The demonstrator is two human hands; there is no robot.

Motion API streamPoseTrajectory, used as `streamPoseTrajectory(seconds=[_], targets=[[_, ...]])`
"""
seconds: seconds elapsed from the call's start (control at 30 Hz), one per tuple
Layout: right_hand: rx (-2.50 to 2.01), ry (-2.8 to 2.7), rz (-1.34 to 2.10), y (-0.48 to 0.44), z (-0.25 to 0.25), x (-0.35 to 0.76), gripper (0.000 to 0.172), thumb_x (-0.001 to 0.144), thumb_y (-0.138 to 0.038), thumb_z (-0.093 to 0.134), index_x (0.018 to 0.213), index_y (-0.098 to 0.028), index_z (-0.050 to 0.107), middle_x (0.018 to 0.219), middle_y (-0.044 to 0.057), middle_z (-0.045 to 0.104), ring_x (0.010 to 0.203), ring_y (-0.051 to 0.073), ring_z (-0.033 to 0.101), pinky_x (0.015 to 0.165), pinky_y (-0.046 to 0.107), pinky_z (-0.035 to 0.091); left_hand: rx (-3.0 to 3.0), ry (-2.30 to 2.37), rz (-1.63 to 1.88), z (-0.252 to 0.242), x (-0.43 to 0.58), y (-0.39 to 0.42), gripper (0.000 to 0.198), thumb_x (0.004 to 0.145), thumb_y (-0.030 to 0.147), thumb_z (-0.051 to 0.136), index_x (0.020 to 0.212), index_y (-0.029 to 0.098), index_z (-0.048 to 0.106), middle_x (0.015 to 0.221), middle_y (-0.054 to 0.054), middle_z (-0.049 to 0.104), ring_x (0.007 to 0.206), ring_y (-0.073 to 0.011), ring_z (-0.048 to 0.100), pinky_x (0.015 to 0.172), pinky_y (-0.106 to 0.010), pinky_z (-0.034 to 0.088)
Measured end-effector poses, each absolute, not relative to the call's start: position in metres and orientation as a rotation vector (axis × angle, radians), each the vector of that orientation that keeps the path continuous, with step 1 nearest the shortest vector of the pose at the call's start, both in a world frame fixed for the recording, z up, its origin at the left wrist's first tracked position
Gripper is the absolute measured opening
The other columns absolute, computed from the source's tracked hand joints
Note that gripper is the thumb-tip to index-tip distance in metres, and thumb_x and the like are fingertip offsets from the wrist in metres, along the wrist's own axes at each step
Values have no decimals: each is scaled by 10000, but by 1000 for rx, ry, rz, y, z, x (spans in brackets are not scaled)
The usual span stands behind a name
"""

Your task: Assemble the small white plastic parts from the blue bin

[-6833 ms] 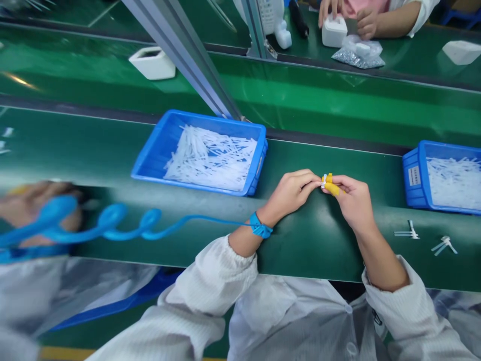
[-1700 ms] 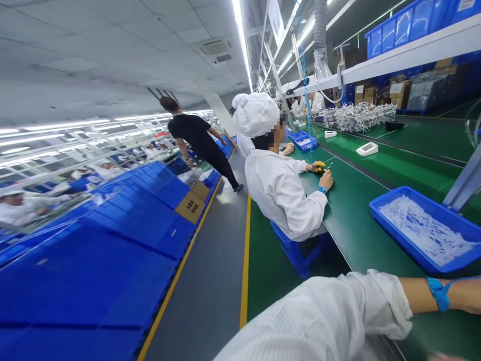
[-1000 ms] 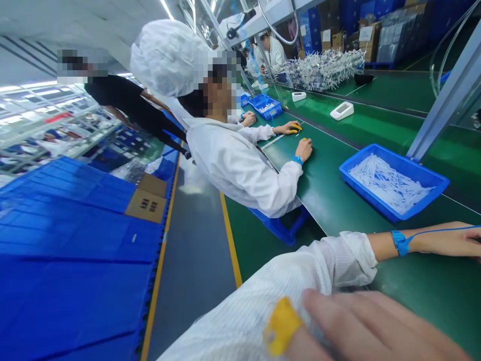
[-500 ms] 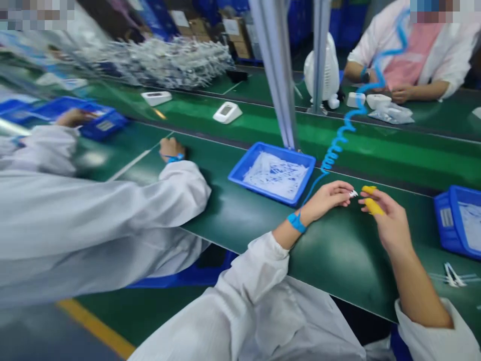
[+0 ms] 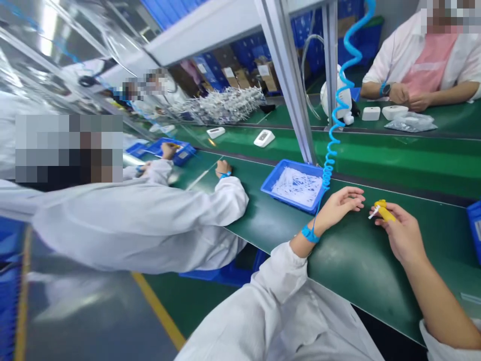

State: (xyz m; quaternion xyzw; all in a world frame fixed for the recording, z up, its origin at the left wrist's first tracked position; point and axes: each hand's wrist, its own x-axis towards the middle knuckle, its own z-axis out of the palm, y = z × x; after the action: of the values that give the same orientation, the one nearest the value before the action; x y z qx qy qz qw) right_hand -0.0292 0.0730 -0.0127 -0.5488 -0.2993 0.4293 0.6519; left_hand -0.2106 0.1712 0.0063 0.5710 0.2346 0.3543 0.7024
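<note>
My right hand (image 5: 400,228), with yellow finger covers (image 5: 386,214) on thumb and forefinger, pinches a small white plastic piece (image 5: 373,212). The piece is slim and points down to the left; its exact kind is too small to make out. Facing it, a short gap away, is my left hand (image 5: 340,204), with a blue wrist strap (image 5: 310,233). Its fingers are stretched forward and loosely parted from the thumb, and nothing shows between them. Both hands are above the green worktable (image 5: 349,265). A blue tray (image 5: 271,187) of small white pieces stands beyond my left wrist.
A coiled blue cord (image 5: 330,150) runs up from my wrist strap. Another blue bin (image 5: 476,233) stands at the right edge. At left, a co-worker's sleeve (image 5: 229,198) rests on the table. White devices (image 5: 264,138) sit on the green strip behind, near a metal post (image 5: 289,80).
The view has swung left and up. The white piece seen at my left fingertips before is now in my right hand's pinch, and the left fingers have loosened. The hands are slightly farther apart.
</note>
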Motion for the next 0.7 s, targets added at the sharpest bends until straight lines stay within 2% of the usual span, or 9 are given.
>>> streamPoseTrajectory(seconds=[0.1, 0.17, 0.23, 0.27, 0.3, 0.37, 0.47, 0.57, 0.7], targets=[[-1220, -615, 1030, 71, -9, -33, 439, 667, -429, 980, 1019, -221, 819, 1044, 92, 779, 914, 219, 720, 653, 246, 556, 1465, 627, 932, 28, -246, 178, 440, 993, 468, 718, 1328, 188, 659, 1230, -126, 724, 990, -170, 732, 867, -298, 596], [-1209, -616, 1057, 69, -8, -35, 454, 682, -450, 976, 1038, -222, 812, 1013, 91, 775, 911, 217, 716, 659, 245, 551, 1687, 765, 972, 42, -281, 196, 379, 1038, 415, 642, 1344, 191, 661, 1225, -123, 740, 996, -179, 729, 867, -303, 592], [-1197, -644, 1092, 68, -7, -38, 443, 714, -464, 954, 1055, -226, 803, 978, 86, 768, 889, 207, 703, 656, 243, 539, 1983, 971, 911, 53, -319, 223, 310, 1041, 343, 614, 1284, 170, 697, 1211, -122, 757, 1038, -203, 716, 921, -335, 582], [-1192, -662, 1110, 68, -7, -39, 429, 722, -454, 942, 1058, -227, 801, 960, 80, 762, 867, 198, 691, 646, 240, 528, 2145, 1057, 768, 56, -336, 239, 282, 1040, 298, 593, 1251, 158, 716, 1230, -128, 760, 1088, -217, 703, 970, -354, 567], [-1187, -680, 1129, 67, -7, -40, 411, 724, -433, 930, 1056, -228, 802, 942, 71, 753, 836, 185, 674, 632, 235, 514, 2272, 1079, 545, 57, -350, 254, 254, 1024, 252, 592, 1210, 157, 736, 1221, -118, 770, 1090, -217, 700, 981, -350, 555], [-1178, -716, 1168, 67, -7, -42, 363, 721, -382, 896, 1037, -226, 807, 898, 50, 728, 760, 156, 625, 609, 232, 485, 2340, 1025, 276, 57, -370, 279, 187, 900, 170, 723, 1074, 158, 790, 1079, -80, 805, 962, -202, 717, 909, -306, 548], [-1175, -763, 1223, 66, -5, -45, 299, 714, -333, 840, 984, -209, 815, 843, 40, 700, 691, 135, 575, 624, 248, 478, 2352, 882, 52, 51, -378, 301, 211, 754, 120, 844, 955, 180, 824, 948, -28, 814, 815, -164, 707, 807, -242, 517], [-1169, -756, 1279, 65, -1, -48, 295, 688, -340, 841, 944, -195, 825, 842, 55, 707, 695, 145, 582, 666, 276, 503, 2374, 795, -34, 46, -374, 307, 128, 792, 151, 835, 916, 178, 822, 956, -37, 814, 861, -164, 716, 836, -229, 500], [-1142, -706, 1351, 64, 4, -51, 410, 635, -366, 913, 1003, -198, 845, 908, 81, 735, 800, 193, 646, 716, 307, 539, 2394, 746, -69, 43, -372, 309, 69, 868, 185, 774, 925, 162, 806, 959, -52, 806, 900, -171, 717, 867, -233, 494]])
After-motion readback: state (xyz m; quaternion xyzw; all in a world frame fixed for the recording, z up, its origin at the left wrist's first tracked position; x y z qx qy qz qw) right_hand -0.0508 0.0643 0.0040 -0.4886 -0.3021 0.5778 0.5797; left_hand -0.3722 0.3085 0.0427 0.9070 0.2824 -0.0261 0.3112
